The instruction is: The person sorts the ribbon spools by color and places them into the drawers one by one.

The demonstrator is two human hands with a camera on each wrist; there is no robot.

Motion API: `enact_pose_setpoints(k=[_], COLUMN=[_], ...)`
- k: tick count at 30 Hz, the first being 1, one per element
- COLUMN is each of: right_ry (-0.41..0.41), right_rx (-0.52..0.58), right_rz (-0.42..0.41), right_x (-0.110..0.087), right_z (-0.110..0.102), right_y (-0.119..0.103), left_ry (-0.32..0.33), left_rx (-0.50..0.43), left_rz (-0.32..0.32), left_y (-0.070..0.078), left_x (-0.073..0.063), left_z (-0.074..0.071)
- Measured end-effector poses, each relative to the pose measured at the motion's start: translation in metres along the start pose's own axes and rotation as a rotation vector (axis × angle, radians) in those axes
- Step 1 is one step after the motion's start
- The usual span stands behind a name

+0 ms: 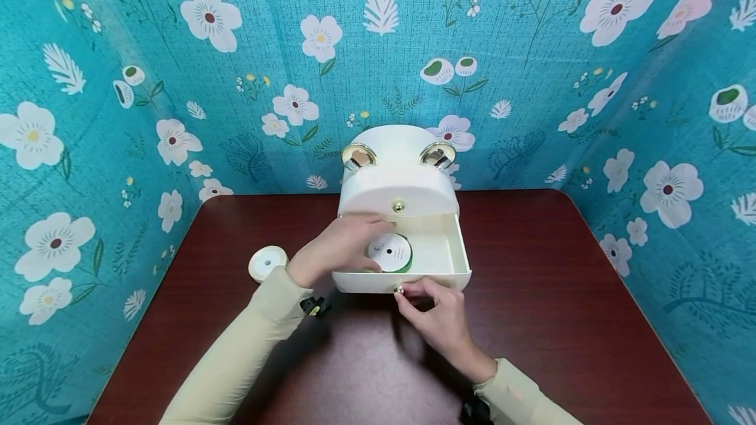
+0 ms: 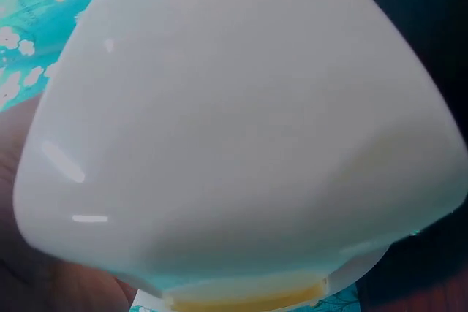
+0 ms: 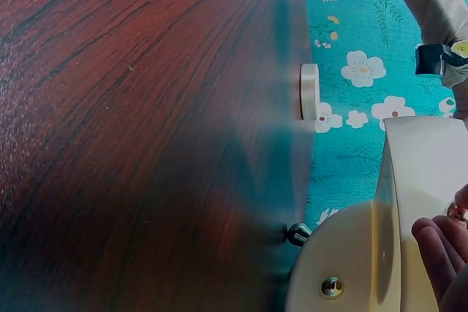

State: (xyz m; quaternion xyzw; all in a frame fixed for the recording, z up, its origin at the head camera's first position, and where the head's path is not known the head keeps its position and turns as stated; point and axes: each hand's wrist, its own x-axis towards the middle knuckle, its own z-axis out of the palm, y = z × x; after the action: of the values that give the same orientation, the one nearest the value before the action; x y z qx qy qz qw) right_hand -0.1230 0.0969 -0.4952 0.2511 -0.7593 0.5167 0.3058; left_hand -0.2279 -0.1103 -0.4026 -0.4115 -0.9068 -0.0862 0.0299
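A white box with gold-rimmed round eyes stands on the table, its drawer [image 1: 459,244] pulled out toward me. Inside the drawer is a ribbon spool [image 1: 394,252] with a white printed face and a green edge. My left hand [image 1: 342,244] reaches over the drawer's left side, fingers and thumb spread around the spool. A small gap shows between the upper fingers and its rim. At the drawer front, my right hand [image 1: 440,317] pinches the small gold knob [image 1: 399,289] between thumb and fingers. The drawer's glossy white front [image 2: 241,122] fills the left wrist view.
A second spool [image 1: 260,264], cream-coloured, lies on the dark red table [image 1: 531,294] left of the box, close to my left wrist. Another gold knob [image 1: 398,206] sits on the box above the drawer. Blue flowered cloth [image 1: 266,51] hangs behind and at both sides.
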Motion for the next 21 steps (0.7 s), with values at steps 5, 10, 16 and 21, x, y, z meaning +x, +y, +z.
enact_pose_setpoints(k=[5, 10, 16, 21], right_ry=[0.0, -0.002, -0.01, -0.019], right_rx=[0.003, -0.002, -0.009, -0.003], right_rz=[0.001, -0.002, 0.026, 0.044], right_x=[0.0, 0.0, 0.0, 0.0], right_z=[0.0, -0.001, -0.002, -0.002], right_y=[0.0, 0.002, 0.001, 0.0], left_ry=[0.006, 0.081, 0.391, 0.626], left_rx=[-0.021, -0.073, -0.163, -0.249], left_rz=[0.012, 0.057, 0.183, 0.157], left_y=[-0.001, -0.001, -0.004, -0.015], left_x=[-0.002, -0.007, -0.014, -0.019], left_z=[-0.007, -0.016, -0.026, -0.031])
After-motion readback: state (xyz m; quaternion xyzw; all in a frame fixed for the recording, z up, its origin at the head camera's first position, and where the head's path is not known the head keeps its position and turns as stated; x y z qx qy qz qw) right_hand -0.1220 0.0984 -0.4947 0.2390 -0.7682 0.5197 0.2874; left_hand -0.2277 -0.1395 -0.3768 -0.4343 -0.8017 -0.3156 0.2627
